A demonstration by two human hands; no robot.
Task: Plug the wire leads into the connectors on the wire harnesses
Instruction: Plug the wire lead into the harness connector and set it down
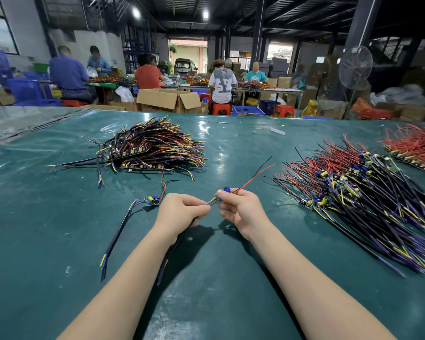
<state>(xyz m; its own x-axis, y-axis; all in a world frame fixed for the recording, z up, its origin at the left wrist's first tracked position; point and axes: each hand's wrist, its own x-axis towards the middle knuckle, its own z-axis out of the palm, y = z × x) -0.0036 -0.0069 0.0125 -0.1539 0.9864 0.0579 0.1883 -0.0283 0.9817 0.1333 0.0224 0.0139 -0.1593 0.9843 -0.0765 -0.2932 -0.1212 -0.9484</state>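
Our left hand point(179, 212) pinched the leads point(211, 201) while our right hand point(241, 212) gripped the small board point(225, 191), the two meeting above the mat point(59, 229). One joined harness point(151, 200) lay just beside them. Farther off, the right pile point(353, 192) and left pile point(152, 148) suggested plenty remained.
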